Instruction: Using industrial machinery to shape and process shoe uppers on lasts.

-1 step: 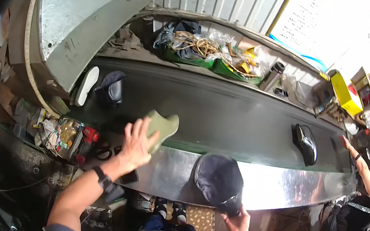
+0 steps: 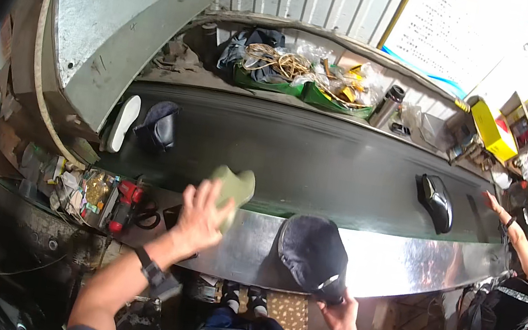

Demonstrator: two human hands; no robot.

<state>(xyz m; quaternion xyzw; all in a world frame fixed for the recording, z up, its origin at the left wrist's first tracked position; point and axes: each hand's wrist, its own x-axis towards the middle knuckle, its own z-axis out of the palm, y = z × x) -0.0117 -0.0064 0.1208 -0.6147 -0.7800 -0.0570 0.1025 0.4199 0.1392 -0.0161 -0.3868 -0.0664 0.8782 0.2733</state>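
My left hand (image 2: 202, 216) grips an olive-green shoe last (image 2: 236, 189) over the near edge of the conveyor belt; the last's lower end is hidden by the fingers. My right hand (image 2: 338, 313) holds a black boot (image 2: 312, 254) from below, its wide opening facing up and a dark fuzzy lining showing. The boot is above the metal ledge (image 2: 394, 261). On the belt's left part lie a white sole (image 2: 124, 123), seemingly of a shoe on its side, and another dark boot (image 2: 158, 126). A shiny black shoe (image 2: 436, 203) rests farther right.
The dark belt (image 2: 293, 156) runs across the bench. Green trays (image 2: 270, 84) with cords and a thermos (image 2: 389, 105) stand behind it. Left of me are a red-black tool (image 2: 126, 205) and scissors (image 2: 147, 217). At the right, a co-worker's arm (image 2: 518, 240) reaches over the belt.
My left hand has shifted slightly right and nearer to me with the last. The boot in my right hand has tilted a little, and the co-worker's hand has moved slightly left.
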